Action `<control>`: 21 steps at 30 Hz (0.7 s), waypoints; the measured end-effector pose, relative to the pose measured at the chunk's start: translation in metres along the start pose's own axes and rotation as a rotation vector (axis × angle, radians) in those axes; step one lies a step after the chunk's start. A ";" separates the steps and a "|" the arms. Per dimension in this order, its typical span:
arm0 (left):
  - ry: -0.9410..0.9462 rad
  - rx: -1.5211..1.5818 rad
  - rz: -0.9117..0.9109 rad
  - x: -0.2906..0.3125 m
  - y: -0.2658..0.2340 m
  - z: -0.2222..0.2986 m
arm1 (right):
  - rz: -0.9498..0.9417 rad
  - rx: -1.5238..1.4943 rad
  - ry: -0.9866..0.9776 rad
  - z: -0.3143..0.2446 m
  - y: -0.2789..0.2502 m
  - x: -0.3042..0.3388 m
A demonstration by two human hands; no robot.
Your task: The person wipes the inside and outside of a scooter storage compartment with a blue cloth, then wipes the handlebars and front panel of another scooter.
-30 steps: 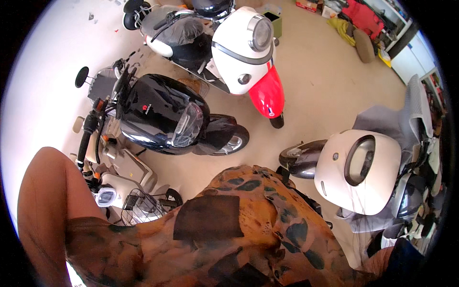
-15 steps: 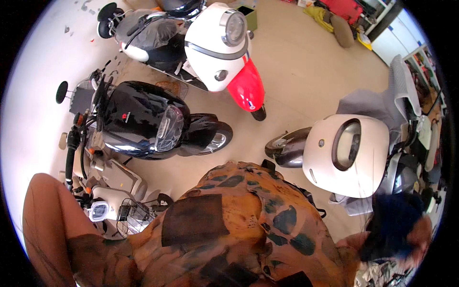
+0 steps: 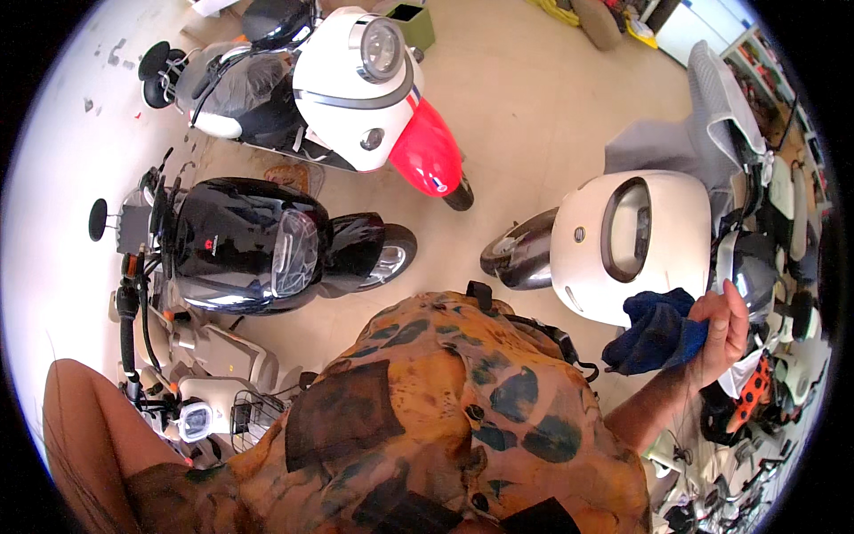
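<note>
Raised since a moment ago, right hand (image 3: 722, 334) grips a blue cloth (image 3: 654, 334), seemingly touching the white scooter (image 3: 640, 240).

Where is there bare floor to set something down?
Open floor lies between the red-nosed scooter and the white scooter that the right hand wipes with a blue cloth. Crowded at the lower left by the black scooter.

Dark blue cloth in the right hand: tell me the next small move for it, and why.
Probably press the crumpled dark blue cloth against the lower edge of the glossy white scooter front panel and start wiping. The right hand has the cloth bunched in its grip right beside that panel, seemingly touching or almost touching it. The left hand is not in view.
</note>
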State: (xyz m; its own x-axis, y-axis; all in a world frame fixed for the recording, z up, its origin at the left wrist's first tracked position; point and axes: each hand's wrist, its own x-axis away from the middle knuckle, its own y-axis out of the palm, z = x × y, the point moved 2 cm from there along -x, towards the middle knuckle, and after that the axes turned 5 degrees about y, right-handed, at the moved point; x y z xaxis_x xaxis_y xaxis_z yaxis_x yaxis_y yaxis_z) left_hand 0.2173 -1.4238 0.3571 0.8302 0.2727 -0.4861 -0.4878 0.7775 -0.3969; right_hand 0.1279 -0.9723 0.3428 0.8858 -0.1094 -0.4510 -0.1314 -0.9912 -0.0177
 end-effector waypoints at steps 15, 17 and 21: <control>0.275 -0.005 0.139 -0.015 -0.012 0.040 | 0.061 0.009 0.057 0.025 -0.017 0.006; 0.334 -0.005 0.173 -0.017 -0.017 0.046 | 0.074 0.004 0.067 0.026 -0.015 0.005; 0.535 0.009 0.256 -0.026 -0.026 0.073 | 0.184 -0.032 0.083 0.030 -0.030 0.007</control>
State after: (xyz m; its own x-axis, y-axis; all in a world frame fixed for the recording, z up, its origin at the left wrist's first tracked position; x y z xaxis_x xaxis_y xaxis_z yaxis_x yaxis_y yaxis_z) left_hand 0.2282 -1.4093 0.4364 0.4339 0.1310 -0.8914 -0.6506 0.7300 -0.2094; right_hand 0.1247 -0.9409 0.3131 0.8820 -0.2934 -0.3687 -0.2814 -0.9556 0.0874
